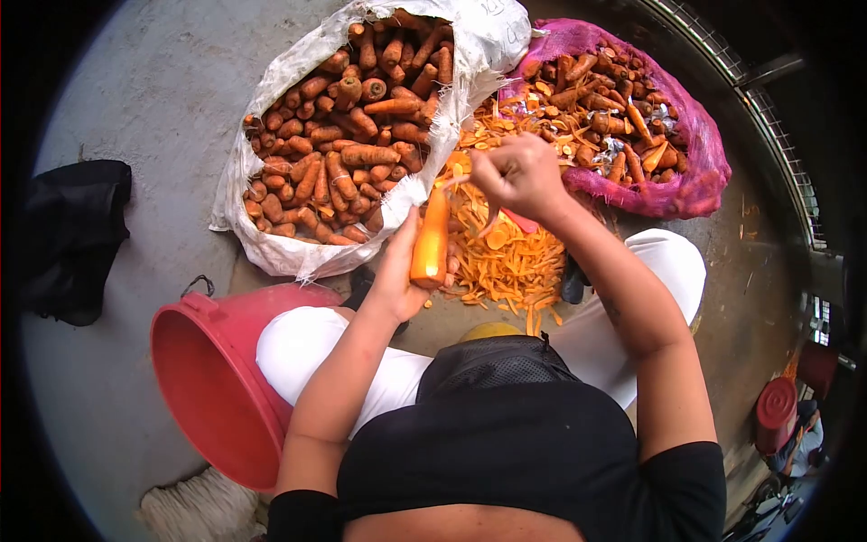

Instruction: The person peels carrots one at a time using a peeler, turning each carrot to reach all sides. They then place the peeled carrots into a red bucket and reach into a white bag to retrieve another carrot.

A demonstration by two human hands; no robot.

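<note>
My left hand [396, 278] is wrapped round a peeled carrot [432, 242], bright orange, its thick end toward me and its tip pointing away. Close to that tip, my right hand [522, 176] is closed in a fist. Something thin and blurred juts from its fingers toward the carrot; I cannot make out what it is. Beneath the right hand shows a pinkish-red piece [519, 220], partly hidden. A heap of carrot peelings [506, 262] lies on the floor under both hands.
A white sack [237, 203] full of unpeeled carrots stands ahead on the left. To its right, a pink mesh sack [700, 185] holds carrots and scraps. A red bucket [217, 388] lies tilted by my left leg. Another person [804, 443] is at far right, near a red container [777, 415].
</note>
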